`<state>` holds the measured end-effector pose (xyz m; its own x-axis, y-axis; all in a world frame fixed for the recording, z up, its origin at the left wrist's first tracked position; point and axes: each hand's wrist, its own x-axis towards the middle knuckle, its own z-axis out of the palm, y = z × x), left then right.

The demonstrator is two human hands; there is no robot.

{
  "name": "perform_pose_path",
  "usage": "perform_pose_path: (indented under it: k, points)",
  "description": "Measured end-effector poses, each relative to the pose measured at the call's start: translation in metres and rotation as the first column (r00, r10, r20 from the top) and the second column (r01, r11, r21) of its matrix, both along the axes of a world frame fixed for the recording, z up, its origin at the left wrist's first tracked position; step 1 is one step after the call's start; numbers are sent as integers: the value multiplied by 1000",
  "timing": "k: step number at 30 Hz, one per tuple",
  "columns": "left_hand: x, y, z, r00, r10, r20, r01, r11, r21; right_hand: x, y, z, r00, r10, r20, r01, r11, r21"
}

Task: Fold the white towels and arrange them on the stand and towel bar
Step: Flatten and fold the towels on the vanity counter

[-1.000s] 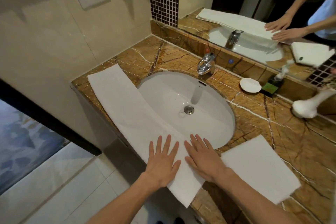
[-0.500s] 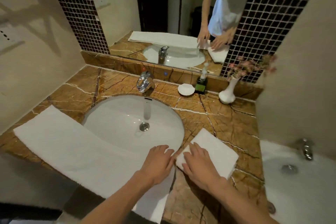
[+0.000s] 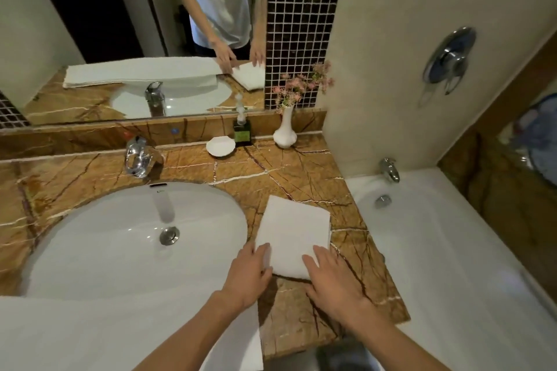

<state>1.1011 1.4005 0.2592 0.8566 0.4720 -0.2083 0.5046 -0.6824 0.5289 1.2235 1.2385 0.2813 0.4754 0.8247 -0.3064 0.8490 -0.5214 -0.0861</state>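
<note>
Towels lie in two places on the brown marble counter (image 3: 304,172): a long white towel (image 3: 99,331) spreads across the near-left edge in front of the sink, and a small folded towel (image 3: 294,230) sits on the stone between the sink and the bathtub. The white bathtub (image 3: 446,250) fills the right side, with its spout and drain near the counter's corner. The oval sink basin (image 3: 120,238) takes up the counter's left half, its chrome faucet (image 3: 139,156) behind it, and the mirror (image 3: 90,24) above reflects the person's torso and both towels. Both hands rest on the near end of the folded towel: the left hand (image 3: 248,275) has its fingers curled over the towel's near-left corner, gripping that edge, while the right hand (image 3: 331,278) lies flat with its fingers open, pressing the near-right corner. Along the back ledge stand a white vase (image 3: 284,132) of pink flowers, a dark soap bottle (image 3: 242,132) and a white dish (image 3: 220,146).
</note>
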Motion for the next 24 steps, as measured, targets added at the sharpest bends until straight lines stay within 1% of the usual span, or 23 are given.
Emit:
perform_pose_path:
  k: [3,5,7,9,10,12,13,14,16,17,18,20,22,24]
  points:
    - [7,3,2,996,81,31,-77,992,-104,-5,0,-2,995,-91,-45,94,994,60]
    - [16,7,7,986,166,26,-158,968,-193,-6,2,-3,970,-204,-135,218,970,106]
    - [27,12,10,971,238,35,-221,940,-260,-4,9,-3,910,-329,-252,370,919,138]
    - [41,20,14,952,302,42,-274,908,-318,3,17,-3,828,-403,-390,490,858,155]
    - [48,24,15,945,326,36,-295,891,-346,7,21,-3,779,-426,-461,549,818,172]
    - [60,29,19,920,390,21,-346,838,-423,14,26,-3,658,-482,-578,688,697,203]
    - [64,31,21,905,425,9,-373,805,-460,18,29,-4,579,-507,-638,759,621,196]
    - [66,32,23,891,453,-10,-399,775,-489,22,31,-4,480,-520,-707,826,539,165]
    - [69,33,25,878,476,-58,-428,723,-543,31,35,-4,282,-502,-818,922,376,87]
    - [70,34,25,874,480,-73,-432,702,-567,34,35,-4,228,-497,-837,946,317,70]
    - [70,35,25,870,487,-80,-436,682,-587,37,34,-2,205,-508,-837,957,284,62]
    - [69,35,29,855,512,-84,-439,628,-642,38,32,3,202,-503,-840,958,281,62]
    - [66,34,31,848,522,-93,-425,564,-708,34,29,8,225,-456,-861,943,324,75]
    - [61,32,34,861,501,-86,-377,517,-769,26,27,13,264,-433,-862,925,365,100]
